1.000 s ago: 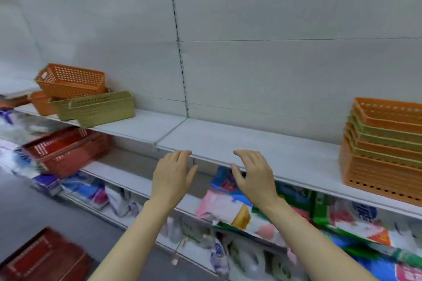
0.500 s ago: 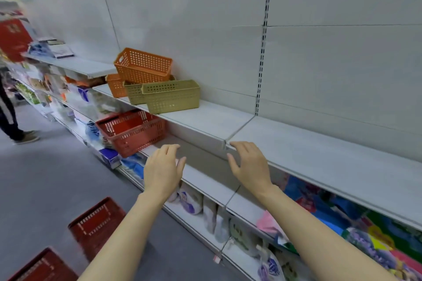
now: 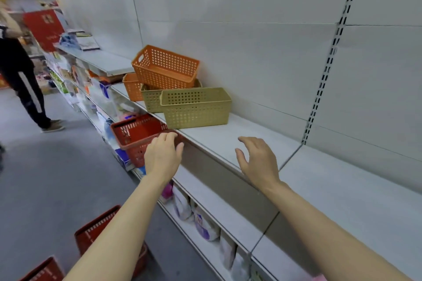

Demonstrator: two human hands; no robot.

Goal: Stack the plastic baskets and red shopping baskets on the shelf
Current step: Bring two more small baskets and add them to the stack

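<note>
Reaching forward, both hands are spread and empty: left hand (image 3: 162,157) by the red shopping basket (image 3: 137,137) on the lower shelf, right hand (image 3: 258,162) above the shelf (image 3: 228,141) near the green basket (image 3: 196,107)

View has swung left along the shelf (image 3: 228,141). Loose baskets: olive basket (image 3: 196,107) and orange basket (image 3: 165,68) now nearer. Left hand (image 3: 162,157) reaches the red shopping basket (image 3: 137,134); right hand (image 3: 258,162) spread above shelf edge.
</note>
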